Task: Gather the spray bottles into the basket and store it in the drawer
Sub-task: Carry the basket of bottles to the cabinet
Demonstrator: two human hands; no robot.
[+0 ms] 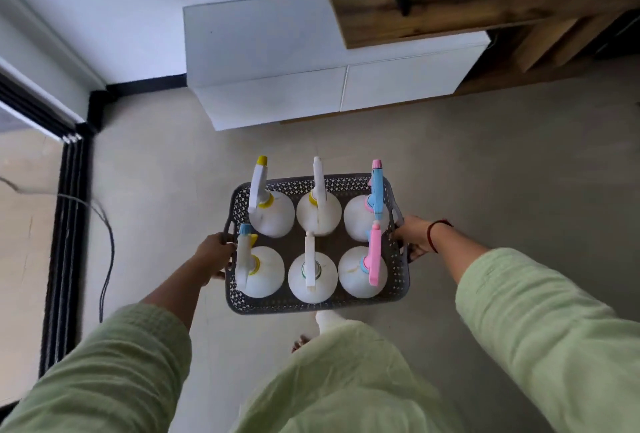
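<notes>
Head cam, looking down. Grey perforated basket [317, 304] held up off the floor [485, 172], carried in front of the body, well short of the cabinet.

L hand [215, 254]: fingers wrapped round the basket's left handle cut-out, clamped on it. R hand [414, 235]: clamped on the right handle, thumb side up; red thread band [431, 235] on the wrist. Both forearms in pale green sleeves.

Contents: 6 white spray bottles, upright, 2 rows x 3, bodies touching or nearly so.
- far row: yellow-tipped sprayer [259, 186], all-white sprayer [318, 190], blue/pink sprayer [377, 197]
- near row: blue-tipped sprayer w/ yellow collar [244, 252], white sprayer [310, 259], pink sprayer [374, 256]
Nozzles all point away from the person.

Ahead: low white cabinet [270, 41] against the wall, two drawer fronts [277, 103] side by side, both closed. Wood shelf [433, 16] overlaps its right top. Black cable [107, 242] on floor at left, by the dark door frame.
</notes>
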